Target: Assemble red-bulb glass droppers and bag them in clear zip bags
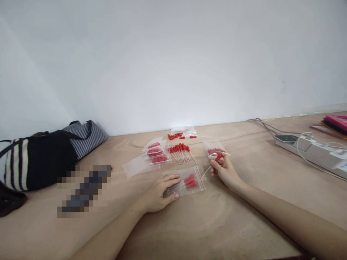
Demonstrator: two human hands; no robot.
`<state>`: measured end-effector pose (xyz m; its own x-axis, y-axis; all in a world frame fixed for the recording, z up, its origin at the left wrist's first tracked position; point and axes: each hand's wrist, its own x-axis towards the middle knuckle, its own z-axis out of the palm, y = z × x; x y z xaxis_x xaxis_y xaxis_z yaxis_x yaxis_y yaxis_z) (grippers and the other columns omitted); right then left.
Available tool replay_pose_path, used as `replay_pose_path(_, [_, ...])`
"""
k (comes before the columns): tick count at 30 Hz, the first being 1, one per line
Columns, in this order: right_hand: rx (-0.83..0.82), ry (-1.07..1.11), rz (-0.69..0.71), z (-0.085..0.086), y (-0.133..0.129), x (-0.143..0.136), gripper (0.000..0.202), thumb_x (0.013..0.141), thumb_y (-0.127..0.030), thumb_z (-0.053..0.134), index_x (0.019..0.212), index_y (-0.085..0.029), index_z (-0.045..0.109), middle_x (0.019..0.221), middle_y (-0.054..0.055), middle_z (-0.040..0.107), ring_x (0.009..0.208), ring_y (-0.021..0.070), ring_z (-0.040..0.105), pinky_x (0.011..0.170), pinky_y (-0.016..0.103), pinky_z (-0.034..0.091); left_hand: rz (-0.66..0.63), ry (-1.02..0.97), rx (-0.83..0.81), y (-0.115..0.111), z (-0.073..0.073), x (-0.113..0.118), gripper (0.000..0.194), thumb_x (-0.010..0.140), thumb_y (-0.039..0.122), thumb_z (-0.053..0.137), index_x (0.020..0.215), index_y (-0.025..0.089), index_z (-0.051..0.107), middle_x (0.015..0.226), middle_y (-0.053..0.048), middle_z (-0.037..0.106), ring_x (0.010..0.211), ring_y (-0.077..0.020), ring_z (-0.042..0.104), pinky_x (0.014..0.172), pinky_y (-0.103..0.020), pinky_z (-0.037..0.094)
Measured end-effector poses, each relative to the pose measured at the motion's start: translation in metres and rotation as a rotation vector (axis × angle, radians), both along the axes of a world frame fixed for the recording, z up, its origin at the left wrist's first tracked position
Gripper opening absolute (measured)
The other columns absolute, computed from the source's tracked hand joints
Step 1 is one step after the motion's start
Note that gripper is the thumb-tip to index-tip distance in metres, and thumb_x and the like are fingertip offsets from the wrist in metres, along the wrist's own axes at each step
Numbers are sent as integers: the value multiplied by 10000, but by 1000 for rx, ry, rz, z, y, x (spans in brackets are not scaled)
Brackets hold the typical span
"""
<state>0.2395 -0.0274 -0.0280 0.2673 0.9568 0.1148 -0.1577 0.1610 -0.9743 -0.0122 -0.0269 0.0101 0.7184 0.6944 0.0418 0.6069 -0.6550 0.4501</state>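
Note:
My left hand (162, 193) lies with fingers spread over a clear zip bag (199, 193), pressing it to the table. Several droppers with red rubber bulbs (190, 180) are inside that bag, their thin stems partly under my fingers. Between the fingertips of my right hand (223, 169) is one dropper (217, 158), gripped near its red bulb. Its thin tip slants down to the left, close to the bag's red-lined edge; whether it touches cannot be made out. Just beyond lies a fanned row of droppers (180, 148) with their bulbs pointing away from me.
Filled zip bags (157, 152) are stacked left of the row, and another filled bag (215, 148) lies behind my right hand. Loose red bulbs (175, 136) and clear stems are near the wall. A power strip (317, 148) stands right; a dark bag (51, 159) lies left.

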Motion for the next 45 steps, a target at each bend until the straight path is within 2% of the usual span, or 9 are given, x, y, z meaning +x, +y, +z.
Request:
replay_pose_path(8, [-95,151,76,0,-11,0,448,617,-447,630,898,-232,355,643,-53,556,483,78,503,465,230,463,6,2,-10,-2,1,1,437,785,327,501,1203,213,449,1299,-52,420,1202,-218,352,1018,-419,244])
replay_pose_path(12, [-118,178,57,0,-18,2,427,625,-415,636,899,-233,364,632,-51,568,499,84,525,486,234,477,7,19,-6,-1,1,2,444,787,326,495,1209,194,444,1299,-63,418,1207,-217,344,1021,-419,237])
replay_pose_path(18, [-155,230,122,3,-31,-9,368,675,-381,609,902,-224,365,681,-26,584,555,110,587,561,279,508,46,62,-5,-4,2,4,458,798,348,483,1221,181,432,1320,-72,388,1220,-211,324,1027,-410,227])
replay_pose_path(26, [-159,305,24,0,-27,-6,238,707,-290,593,816,-216,395,694,-38,547,605,103,602,622,277,521,51,85,0,0,-2,4,386,879,299,321,1248,210,395,1340,-35,361,1235,-172,300,1038,-403,202])
replay_pose_path(31, [-157,313,145,3,-30,-8,276,681,-333,622,844,-216,431,670,-37,561,624,121,613,660,298,507,41,76,20,-1,-1,5,389,856,289,378,1232,197,418,1330,-50,376,1223,-182,323,1033,-401,217])
replay_pose_path(35, [-170,148,306,1,-31,-10,313,637,-390,650,811,-169,514,662,-11,588,617,110,595,675,277,488,46,70,17,-2,-1,5,397,849,306,394,1231,202,419,1324,-56,385,1221,-191,326,1028,-413,220])
replay_pose_path(38, [-150,-98,384,-1,-27,-9,351,628,-397,649,845,-136,556,624,-13,584,497,69,532,515,211,457,40,66,11,-2,0,5,416,836,326,421,1235,209,412,1326,-57,381,1223,-199,322,1023,-426,224])
replay_pose_path(41, [-145,-244,402,1,-19,-6,369,621,-390,649,886,-161,535,714,-21,591,354,16,414,328,159,341,39,58,20,-2,0,5,427,826,338,441,1235,217,411,1326,-54,381,1222,-204,323,1021,-427,226])
replay_pose_path(45, [-122,-320,589,10,-7,3,283,613,-357,662,778,-164,539,682,-38,590,321,-2,340,275,133,256,38,41,28,-2,-1,4,429,830,348,434,1239,221,404,1320,-48,392,1218,-200,330,1023,-417,229])
